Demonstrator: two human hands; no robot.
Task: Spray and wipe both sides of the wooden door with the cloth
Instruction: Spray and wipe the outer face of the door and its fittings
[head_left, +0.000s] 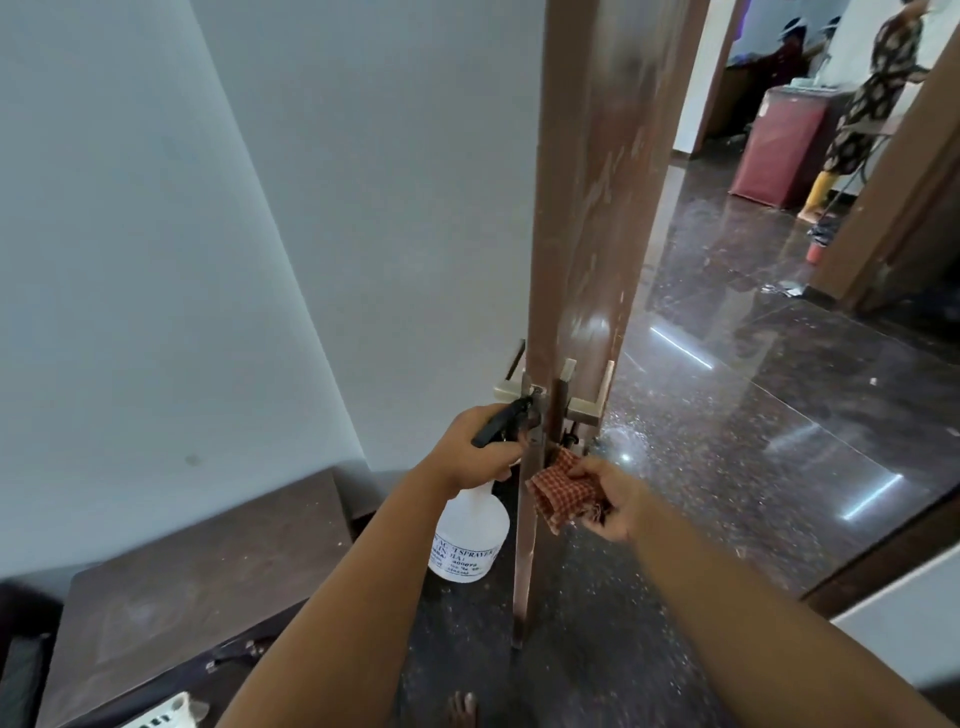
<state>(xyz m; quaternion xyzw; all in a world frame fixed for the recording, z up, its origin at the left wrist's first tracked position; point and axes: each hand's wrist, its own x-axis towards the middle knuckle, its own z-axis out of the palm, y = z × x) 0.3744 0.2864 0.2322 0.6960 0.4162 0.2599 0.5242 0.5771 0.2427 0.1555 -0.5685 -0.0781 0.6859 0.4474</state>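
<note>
Head view, looking down along the edge of the brown wooden door (587, 218), which stands ajar and runs up the middle of the frame, seen nearly edge-on. Left hand (475, 452) is up beside the door's edge, fingers (496, 473) curled round the neck of a white plastic spray bottle with a black trigger head (467, 535); the nozzle sits right against the door edge at the height of the pale metal door handle (582, 402), and the bottle body hangs below the hand, just left of the door. Right hand (615, 501) is on the other side of that edge, fingers and thumb clamped on a bunched red-and-cream checked cloth (558, 491). The cloth touches the door just under the handle and the dark latch hardware, with its upper corner tucked against the wood. Both hands are close together, the door edge between them. Below, a dark polished stone floor (753, 374) gleams with light streaks. A dark brown tabletop (197, 582) stands at lower left against the pale wall (182, 234). Far off through the doorway, a person in a patterned dress (872, 98) stands near a red cabinet (779, 150).
</note>
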